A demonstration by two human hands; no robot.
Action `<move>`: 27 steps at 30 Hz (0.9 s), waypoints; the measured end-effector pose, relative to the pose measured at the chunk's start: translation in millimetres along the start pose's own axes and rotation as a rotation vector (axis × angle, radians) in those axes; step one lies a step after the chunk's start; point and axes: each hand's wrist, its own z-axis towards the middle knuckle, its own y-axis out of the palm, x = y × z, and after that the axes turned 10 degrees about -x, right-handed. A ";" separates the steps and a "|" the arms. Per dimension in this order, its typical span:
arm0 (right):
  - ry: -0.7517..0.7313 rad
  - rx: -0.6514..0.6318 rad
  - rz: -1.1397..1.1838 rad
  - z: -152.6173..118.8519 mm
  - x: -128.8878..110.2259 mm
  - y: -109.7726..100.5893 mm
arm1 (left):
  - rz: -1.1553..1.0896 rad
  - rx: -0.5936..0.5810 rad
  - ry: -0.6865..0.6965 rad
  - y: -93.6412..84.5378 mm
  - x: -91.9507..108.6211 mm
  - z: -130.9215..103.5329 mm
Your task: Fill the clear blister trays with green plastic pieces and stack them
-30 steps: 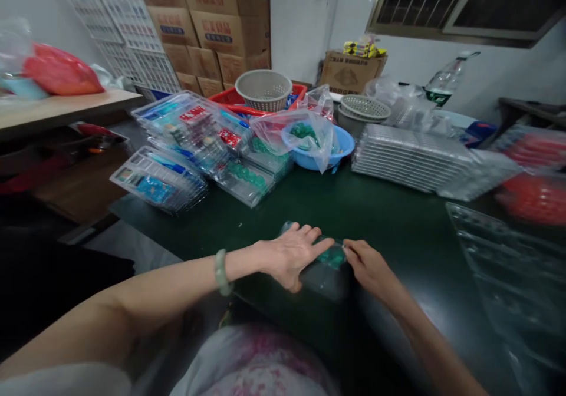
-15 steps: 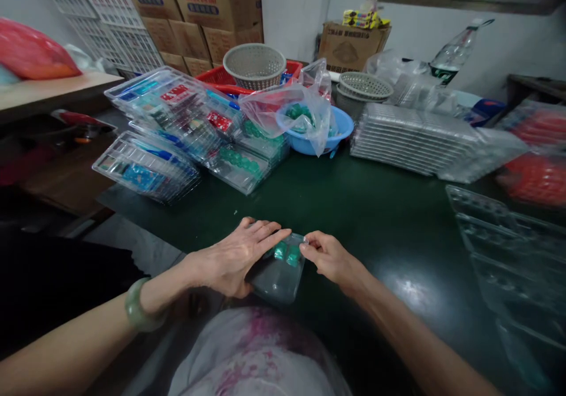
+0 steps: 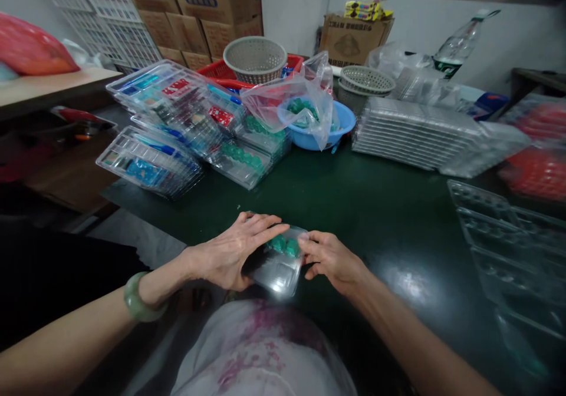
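- Grip: the left hand (image 3: 232, 251) was spread broad and half open across the left part of a clear plastic case (image 3: 276, 275), thumb at its near-left side and fingers over its far edge. The right hand (image 3: 331, 260) was nearly closed, thumb and forefinger at the case's far right corner; whether it pressed or lifted there could not be told.
- The case lay between the hands, near the front edge of the dark green tabletop (image 3: 331, 201), with green pieces (image 3: 292, 247) showing along its far side and the fingers hiding part of that row.
- Good handling, by judgement, called for the left hand to brace the case broadly, while the right worked at the rim alone, fingertips off the thin middle.
- Even, light pressure seemed best, since thin plastic could bow or crack at a corner; a level case would have kept the pieces in their row.
- Farther off, to the left, stood stacked cases (image 3: 241, 169), some with green pieces inside.
- Beyond the bare stretch sat a blue basin (image 3: 346, 120) under a clear bag (image 3: 265, 104), and right of it a stack of clear trays (image 3: 398, 134).
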 end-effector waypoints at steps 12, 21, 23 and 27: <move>-0.256 -0.070 0.048 18.7 -29.4 12.7 | 0.164 -0.031 -0.065 -64.0 -7.5 -19.2; -0.430 -0.030 0.084 106.0 -112.0 18.5 | 0.448 0.115 -0.242 -121.4 -79.6 -3.3; -0.423 -0.013 0.084 125.6 -124.1 17.9 | 0.460 0.142 -0.282 -122.1 -93.3 0.9; -0.407 0.014 0.063 153.7 -141.1 16.1 | 0.449 0.169 -0.324 -120.0 -111.3 10.0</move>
